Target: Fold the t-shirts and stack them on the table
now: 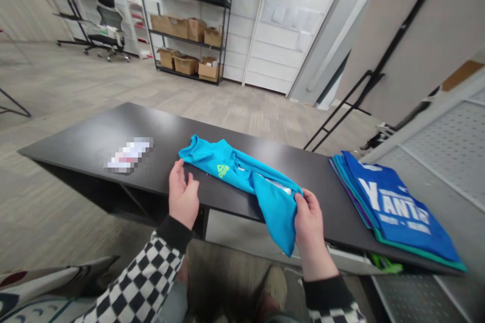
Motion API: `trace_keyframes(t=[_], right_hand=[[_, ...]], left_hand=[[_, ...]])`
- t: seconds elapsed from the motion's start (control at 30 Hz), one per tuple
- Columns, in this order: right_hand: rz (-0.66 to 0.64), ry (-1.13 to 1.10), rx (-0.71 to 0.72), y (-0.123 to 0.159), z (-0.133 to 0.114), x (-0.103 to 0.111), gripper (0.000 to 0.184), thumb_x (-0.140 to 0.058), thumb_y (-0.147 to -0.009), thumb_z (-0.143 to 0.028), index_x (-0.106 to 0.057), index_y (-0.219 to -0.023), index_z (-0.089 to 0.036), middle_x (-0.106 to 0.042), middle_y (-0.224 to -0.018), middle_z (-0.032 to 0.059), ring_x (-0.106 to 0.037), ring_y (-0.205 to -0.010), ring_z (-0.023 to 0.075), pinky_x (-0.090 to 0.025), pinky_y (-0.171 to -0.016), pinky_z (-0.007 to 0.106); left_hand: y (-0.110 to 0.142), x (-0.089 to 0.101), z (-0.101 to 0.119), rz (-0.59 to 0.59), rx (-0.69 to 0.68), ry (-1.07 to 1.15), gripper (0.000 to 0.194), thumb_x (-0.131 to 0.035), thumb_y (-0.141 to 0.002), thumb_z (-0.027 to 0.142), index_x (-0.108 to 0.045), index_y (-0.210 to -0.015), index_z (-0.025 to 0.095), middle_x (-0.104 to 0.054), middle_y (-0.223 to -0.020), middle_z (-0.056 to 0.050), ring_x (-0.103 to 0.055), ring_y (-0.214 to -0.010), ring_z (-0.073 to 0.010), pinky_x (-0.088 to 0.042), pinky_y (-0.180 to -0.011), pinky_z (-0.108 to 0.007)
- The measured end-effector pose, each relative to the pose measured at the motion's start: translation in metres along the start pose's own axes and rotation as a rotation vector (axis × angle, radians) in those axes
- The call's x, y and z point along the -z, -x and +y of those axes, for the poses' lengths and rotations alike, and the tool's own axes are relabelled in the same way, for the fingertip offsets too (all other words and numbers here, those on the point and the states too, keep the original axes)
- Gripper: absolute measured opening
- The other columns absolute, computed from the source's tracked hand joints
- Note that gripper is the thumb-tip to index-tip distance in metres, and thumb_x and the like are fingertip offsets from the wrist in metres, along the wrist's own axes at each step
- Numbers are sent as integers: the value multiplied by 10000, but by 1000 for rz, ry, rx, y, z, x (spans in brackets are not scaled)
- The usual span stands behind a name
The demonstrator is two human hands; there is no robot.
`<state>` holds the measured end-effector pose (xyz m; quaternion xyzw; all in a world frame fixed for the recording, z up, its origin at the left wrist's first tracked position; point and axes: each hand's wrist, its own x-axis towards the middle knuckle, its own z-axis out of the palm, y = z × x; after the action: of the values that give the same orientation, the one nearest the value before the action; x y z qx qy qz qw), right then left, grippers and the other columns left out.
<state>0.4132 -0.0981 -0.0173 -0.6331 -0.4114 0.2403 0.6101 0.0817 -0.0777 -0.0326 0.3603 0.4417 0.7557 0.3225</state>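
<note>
A turquoise T-shirt (231, 166) lies bunched lengthwise across the black table (94, 141), with one end hanging over the near edge. My right hand (308, 217) pinches that hanging end at the table's edge. At the shirt's other end, near the collar, my left hand (183, 189) rests on the table with its fingers spread, fingertips close to the cloth. Both my sleeves are black-and-white checked.
A stack of folded shirts (394, 202), blue on top with white lettering, lies at the table's right end. A blurred white item (129, 155) sits left of my hands. Behind are shelves with cardboard boxes (189, 25), an office chair (108, 22) and a partition (417, 50).
</note>
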Motion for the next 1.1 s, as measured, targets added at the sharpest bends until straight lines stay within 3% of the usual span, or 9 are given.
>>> trace_keyframes(t=[0.1, 0.23, 0.3, 0.4, 0.57, 0.73, 0.83, 0.97, 1.1], right_hand=[[-85, 73, 140, 17, 2, 5, 528, -704, -967, -617, -713, -1296, -205, -786, -1273, 136, -724, -1194, 322, -559, -1091, 511], [-196, 303, 411, 43, 6, 6, 709, -660, -1030, -623, -603, -1586, -187, -632, -1631, 223, -607, -1496, 376, -454, -1274, 599], [-272, 444, 514, 54, 8, 5, 688, -666, -1023, -614, -658, -1552, -174, -636, -1634, 240, -598, -1510, 413, -435, -1288, 635], [-303, 597, 581, 63, 11, 3, 545, -694, -1007, -554, -776, -1398, -184, -693, -1577, 232, -630, -1464, 454, -430, -1269, 676], [-286, 519, 568, 65, 12, 0, 301, -645, -1024, -441, -823, -1131, -223, -797, -1412, 189, -720, -1323, 396, -506, -1178, 598], [-343, 388, 494, 82, -9, -2, 311, -636, -1042, -507, -765, -1010, -226, -816, -1083, 128, -736, -1035, 318, -537, -964, 449], [-509, 305, 428, 105, -31, -4, 340, -658, -1045, -538, -702, -914, -228, -732, -907, 46, -662, -870, 241, -486, -820, 353], [-842, 260, 355, 127, -52, -2, 313, -741, -989, -491, -630, -857, -230, -626, -824, -30, -547, -782, 177, -405, -725, 292], [-1155, 350, 205, 129, -57, 8, 344, -832, -876, -471, -609, -770, -231, -520, -721, -67, -471, -716, 149, -359, -658, 270]], left_hand=[[50, 32, 10, -197, -216, -351, 667, -661, -912, 78, -638, -1545, 286, -426, -1823, -113, -364, -1727, -316, -311, -1423, -561], [87, 47, 32, -595, -314, -518, 511, -613, -948, 94, -753, -1414, 253, -719, -1537, -120, -652, -1493, -296, -477, -1336, -533], [92, 44, 41, -740, -348, -509, 468, -619, -971, 135, -765, -1403, 240, -755, -1480, -125, -709, -1409, -291, -540, -1279, -509], [93, 39, 40, -831, -351, -524, 426, -631, -958, 164, -794, -1348, 223, -796, -1400, -127, -744, -1342, -302, -572, -1232, -514], [98, 25, 9, -748, -97, -566, 373, -672, -919, 187, -812, -1265, 193, -834, -1276, -141, -796, -1176, -301, -615, -1140, -512], [100, -8, 4, -592, 332, -365, 362, -775, -983, 464, -803, -1202, 176, -846, -1221, -164, -806, -1182, -312, -633, -1076, -449], [95, -26, 14, -504, 621, -50, 461, -777, -983, 585, -814, -1143, 154, -862, -1134, -175, -837, -1080, -320, -676, -979, -441], [84, -35, 26, -348, 863, 227, 429, -844, -951, 518, -840, -1170, 149, -876, -1128, -178, -865, -1046, -322, -711, -956, -443], [79, -28, 29, -353, 836, 220, 372, -921, -872, 346, -851, -1157, 117, -874, -1154, -204, -876, -1016, -352, -720, -967, -498]])
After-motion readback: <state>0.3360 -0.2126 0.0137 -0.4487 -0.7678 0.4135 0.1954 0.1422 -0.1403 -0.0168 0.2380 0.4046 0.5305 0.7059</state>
